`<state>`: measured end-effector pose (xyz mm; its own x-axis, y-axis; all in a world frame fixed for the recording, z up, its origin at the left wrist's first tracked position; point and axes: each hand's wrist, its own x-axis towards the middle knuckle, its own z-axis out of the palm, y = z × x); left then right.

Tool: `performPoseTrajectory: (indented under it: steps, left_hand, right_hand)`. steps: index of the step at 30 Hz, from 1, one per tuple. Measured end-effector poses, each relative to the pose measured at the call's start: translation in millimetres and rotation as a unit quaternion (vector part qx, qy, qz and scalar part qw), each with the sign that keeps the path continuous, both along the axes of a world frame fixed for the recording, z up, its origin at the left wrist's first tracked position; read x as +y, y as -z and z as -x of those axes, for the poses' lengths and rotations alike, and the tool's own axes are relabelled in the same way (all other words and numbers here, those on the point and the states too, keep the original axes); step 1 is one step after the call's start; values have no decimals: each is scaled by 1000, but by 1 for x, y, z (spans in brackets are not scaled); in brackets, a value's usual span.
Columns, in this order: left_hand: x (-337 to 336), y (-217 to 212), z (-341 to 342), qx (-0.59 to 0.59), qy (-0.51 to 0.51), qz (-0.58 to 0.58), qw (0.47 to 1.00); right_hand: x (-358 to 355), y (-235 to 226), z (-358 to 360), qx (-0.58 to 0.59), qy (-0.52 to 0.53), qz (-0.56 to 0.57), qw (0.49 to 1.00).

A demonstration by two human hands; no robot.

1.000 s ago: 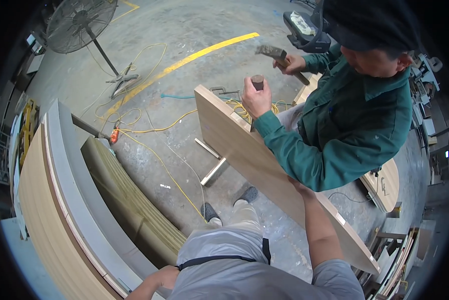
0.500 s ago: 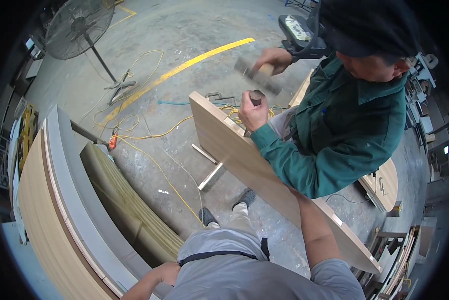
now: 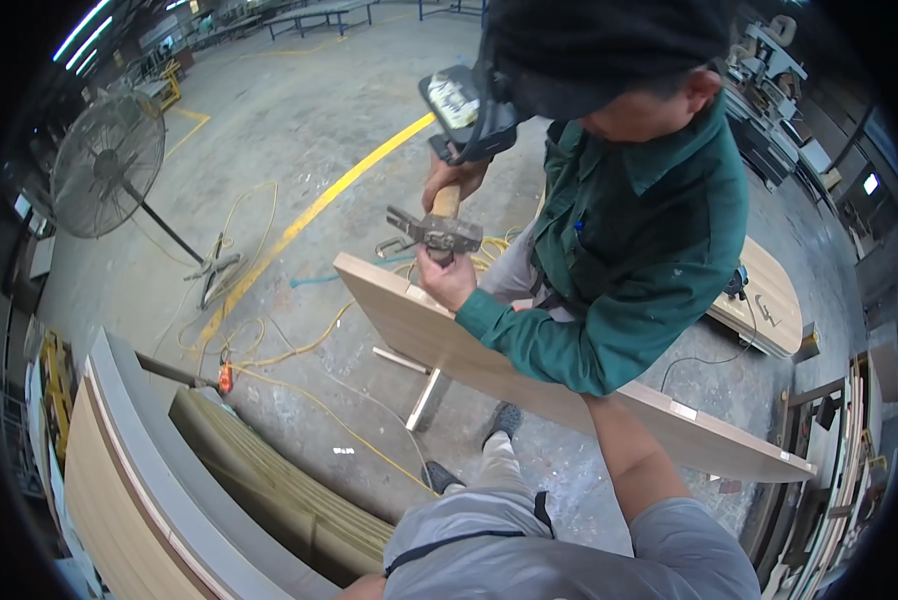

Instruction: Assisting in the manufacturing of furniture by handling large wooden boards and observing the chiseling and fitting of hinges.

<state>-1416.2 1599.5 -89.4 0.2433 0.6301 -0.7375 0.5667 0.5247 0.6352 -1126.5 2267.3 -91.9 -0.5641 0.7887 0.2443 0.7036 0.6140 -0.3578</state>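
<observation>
1. The wearer's right forearm (image 3: 634, 455) rises from the lower edge to the wooden panel (image 3: 529, 375) and passes behind its underside; the right hand itself is hidden by the panel and the co-worker's sleeve, so whether its grip is closed on the panel cannot be told.
2. The wearer's left hand is out of view; only a bit of the left arm (image 3: 364, 588) shows at the bottom edge, below and left of the panel.
3. The panel is a long, pale board with a light edge band, standing on edge and tilted, running from upper left to lower right across the middle of the view.
4. At the panel's upper left end, a co-worker in a green jacket (image 3: 639, 250) leans over it. One of that person's hands (image 3: 447, 280) rests on the panel's top edge, closed around a small piece.
5. The co-worker's other hand (image 3: 451, 180) grips the wooden handle of a claw hammer (image 3: 431, 232), whose metal head sits just above the hand on the panel.
6. Below the panel, on the concrete floor (image 3: 299, 120), lies a metal stand (image 3: 419, 385), and yellow cords (image 3: 289, 350) trail to its left.
7. Far left of the panel stands a pedestal fan (image 3: 109, 165); curved stacked boards (image 3: 139, 490) lie at lower left.
8. Behind the panel's right end another flat board (image 3: 769, 300) rests.
</observation>
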Motion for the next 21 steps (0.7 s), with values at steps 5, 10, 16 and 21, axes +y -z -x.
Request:
performPoseTrajectory:
  steps: [5, 10, 16, 21]
  left_hand:
    - [28, -1, 39, 25, -27, 21, 999]
    - [70, -14, 80, 64, -4, -1, 998]
    - [100, -20, 105, 77, 27, -3, 997]
    - [86, -26, 99, 73, 19, 24, 997]
  right_hand:
    - [-9, 2, -12, -27, 32, 31, 999]
    - [-26, -53, -3, -60, 53, 125, 989]
    - [-27, -71, -12, -185, 77, 177, 964]
    - [-25, -81, -6, -187, 85, 210, 956]
